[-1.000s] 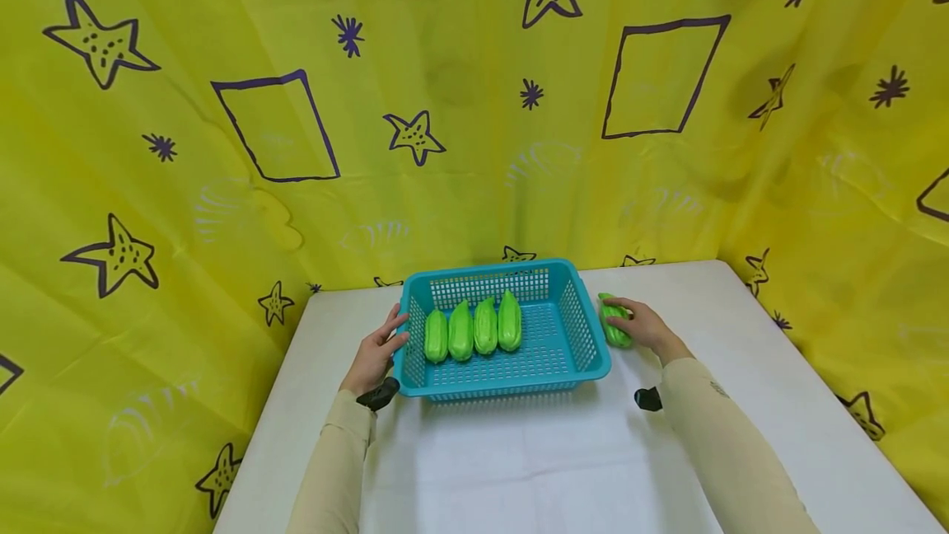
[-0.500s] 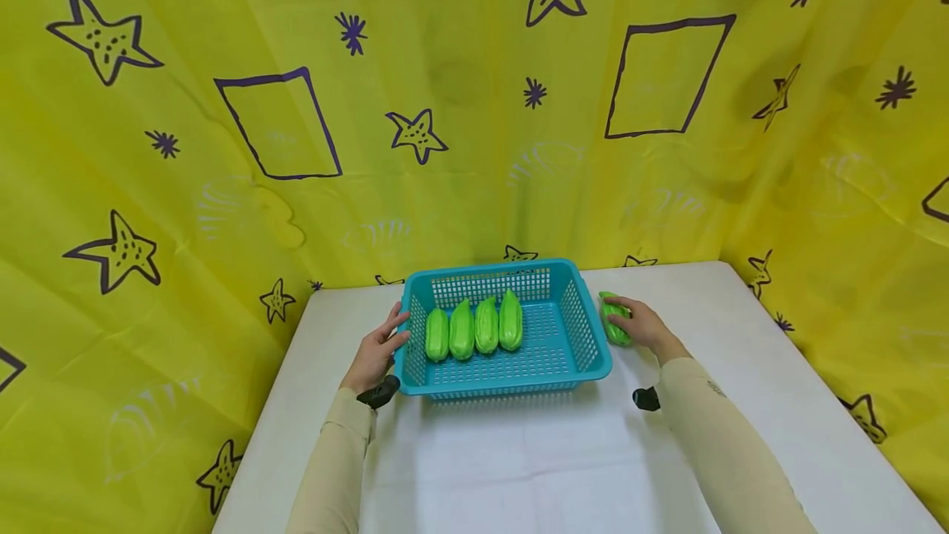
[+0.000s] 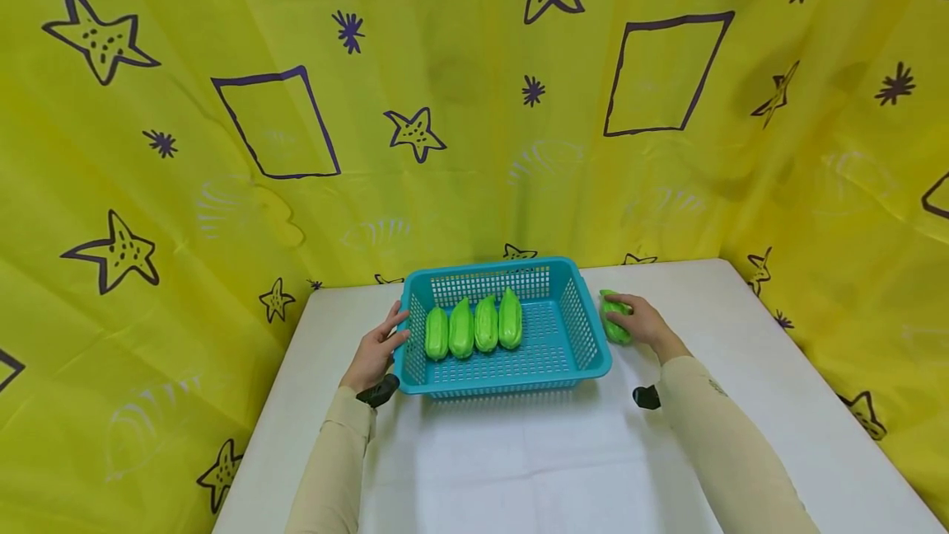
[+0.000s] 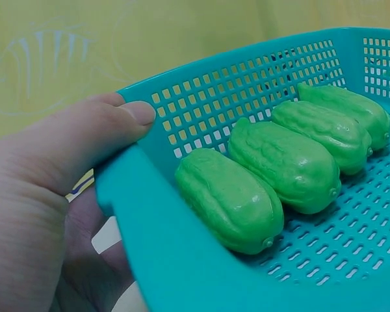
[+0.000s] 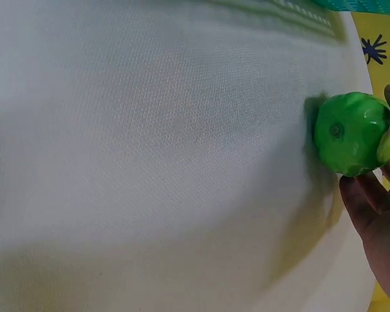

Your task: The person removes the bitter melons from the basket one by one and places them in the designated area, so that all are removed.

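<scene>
My left hand (image 3: pixel 371 357) grips the left end of a teal plastic basket (image 3: pixel 504 386). In the left wrist view the thumb lies over the rim while the fingers go underneath, outside the wall. Several bright green, ridged bitter gourds (image 4: pixel 231 201) lie side by side in the basket's left half, tips toward the back. Just outside the basket's right wall, another green gourd (image 5: pixel 351 136) is on the white table. My right hand (image 3: pixel 643 324) holds it, thumb on one side and fingers on the other, its blunt end showing in the right wrist view.
A white-covered table (image 3: pixel 519 468) carries the basket. Yellow curtains (image 3: pixel 474 196) with drawn starfish and frames rise at its back and both sides. Inside the basket, the right half shows bare perforated floor.
</scene>
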A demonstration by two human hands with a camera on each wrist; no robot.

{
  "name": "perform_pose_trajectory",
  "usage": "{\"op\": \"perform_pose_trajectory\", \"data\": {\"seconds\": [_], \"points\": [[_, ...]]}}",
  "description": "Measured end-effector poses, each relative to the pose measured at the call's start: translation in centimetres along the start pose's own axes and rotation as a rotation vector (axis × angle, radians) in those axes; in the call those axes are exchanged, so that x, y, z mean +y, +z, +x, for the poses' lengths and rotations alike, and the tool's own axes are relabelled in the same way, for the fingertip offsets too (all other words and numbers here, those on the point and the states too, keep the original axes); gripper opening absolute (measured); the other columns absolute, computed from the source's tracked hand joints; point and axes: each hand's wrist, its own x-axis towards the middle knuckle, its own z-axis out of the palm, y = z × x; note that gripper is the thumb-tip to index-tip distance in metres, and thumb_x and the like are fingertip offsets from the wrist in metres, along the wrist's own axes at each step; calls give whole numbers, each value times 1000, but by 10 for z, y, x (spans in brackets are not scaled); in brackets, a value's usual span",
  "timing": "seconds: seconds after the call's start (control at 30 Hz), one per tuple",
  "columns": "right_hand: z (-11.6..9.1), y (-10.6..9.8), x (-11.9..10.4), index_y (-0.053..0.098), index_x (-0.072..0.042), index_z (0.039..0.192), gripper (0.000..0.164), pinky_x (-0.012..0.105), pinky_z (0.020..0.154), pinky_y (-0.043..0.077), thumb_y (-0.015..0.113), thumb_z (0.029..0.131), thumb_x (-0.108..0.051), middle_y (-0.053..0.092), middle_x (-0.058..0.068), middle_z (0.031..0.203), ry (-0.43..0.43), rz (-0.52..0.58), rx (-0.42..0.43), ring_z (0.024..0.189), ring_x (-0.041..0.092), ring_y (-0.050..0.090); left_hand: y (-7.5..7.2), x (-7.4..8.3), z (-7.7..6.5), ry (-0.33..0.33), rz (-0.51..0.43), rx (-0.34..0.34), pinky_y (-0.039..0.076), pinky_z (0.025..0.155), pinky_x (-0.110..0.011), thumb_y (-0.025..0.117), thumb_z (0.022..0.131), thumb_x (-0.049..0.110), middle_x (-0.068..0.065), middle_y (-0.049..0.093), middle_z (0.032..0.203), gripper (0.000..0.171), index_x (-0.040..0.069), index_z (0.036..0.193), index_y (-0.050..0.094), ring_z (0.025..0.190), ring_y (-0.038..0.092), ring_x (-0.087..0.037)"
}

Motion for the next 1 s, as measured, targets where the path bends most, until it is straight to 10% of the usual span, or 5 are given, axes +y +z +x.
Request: {"op": "perform_pose_trajectory", "data": {"seconds": [1.0], "points": [[6,-15,-90,29,-4,153,65,56,108,34,54,101,-34,26,24,155,3,329,237,139,43,32,0,-2,2,1,-17,5,32,111,-43,55,101,13,13,18,161,51,8,150,41,149,15,-21]]}}
